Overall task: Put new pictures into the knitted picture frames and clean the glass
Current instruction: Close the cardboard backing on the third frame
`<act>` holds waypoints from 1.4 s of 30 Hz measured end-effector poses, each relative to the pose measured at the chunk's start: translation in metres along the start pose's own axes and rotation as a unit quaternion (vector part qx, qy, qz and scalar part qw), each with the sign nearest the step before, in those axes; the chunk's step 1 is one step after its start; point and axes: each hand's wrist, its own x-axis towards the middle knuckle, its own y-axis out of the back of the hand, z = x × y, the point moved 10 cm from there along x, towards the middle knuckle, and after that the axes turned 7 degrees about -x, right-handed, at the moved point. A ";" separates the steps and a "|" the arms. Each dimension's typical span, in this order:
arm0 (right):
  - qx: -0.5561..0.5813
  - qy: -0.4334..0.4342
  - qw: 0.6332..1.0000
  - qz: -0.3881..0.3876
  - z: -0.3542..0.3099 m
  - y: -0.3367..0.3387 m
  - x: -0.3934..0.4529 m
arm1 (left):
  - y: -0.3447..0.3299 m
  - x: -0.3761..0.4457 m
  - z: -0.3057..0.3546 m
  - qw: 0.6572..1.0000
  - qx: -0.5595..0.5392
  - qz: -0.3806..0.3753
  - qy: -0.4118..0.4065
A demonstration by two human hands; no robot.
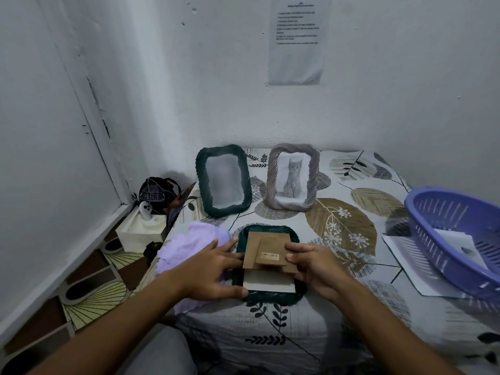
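A dark green knitted frame (270,298) lies face down on the bed in front of me. Its brown cardboard backing (266,246) with a fold-out stand sits shifted toward the far end, and a white sheet (267,282) shows beneath it. My right hand (313,266) grips the backing's right edge. My left hand (213,269) rests on the frame's left side, fingers at the backing's left edge and thumb on the frame's near rim. Behind stand a second dark green frame (223,181) with a blurry picture and a grey frame (292,177) holding a cat picture.
A lilac cloth (189,247) lies under my left wrist. A purple plastic basket (457,236) with papers sits at the right, on a white sheet (411,266). A white box (142,228) and dark bag (157,193) stand on the floor at left. Walls close behind.
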 end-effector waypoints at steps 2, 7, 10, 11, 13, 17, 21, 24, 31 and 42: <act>0.000 -0.001 1.000 0.000 0.001 0.000 0.000 | 0.000 0.000 0.000 1.000 -0.002 -0.002 0.000; -0.005 0.000 1.000 0.002 0.001 0.002 0.001 | 0.000 0.000 -0.001 1.000 -0.006 -0.005 0.002; -0.007 -0.001 1.000 0.001 0.001 0.002 0.003 | 0.000 0.002 0.000 1.000 -0.005 -0.007 0.005; -0.007 -0.002 1.000 0.001 0.001 0.003 0.004 | 0.000 0.002 0.000 1.000 -0.005 -0.007 0.006; -0.010 -0.003 1.000 0.003 0.002 0.003 0.005 | 0.001 0.001 0.000 1.000 -0.009 -0.004 0.007; -0.026 -0.005 1.000 0.007 0.003 0.004 0.007 | 0.003 0.000 0.000 1.000 -0.018 0.002 0.004; -0.049 -0.006 0.999 0.005 0.000 0.003 0.007 | 0.024 -0.003 -0.013 0.995 -0.069 0.058 0.043; -0.066 -0.006 0.998 0.011 -0.001 0.005 0.008 | 0.035 -0.006 -0.018 0.984 -0.138 0.094 0.055; -0.096 0.002 0.995 0.015 -0.001 0.007 0.008 | 0.026 0.004 -0.010 0.988 -0.130 0.083 0.026; -0.327 0.071 0.941 0.048 -0.019 0.010 0.005 | 0.018 0.007 -0.010 0.994 -0.087 0.068 0.013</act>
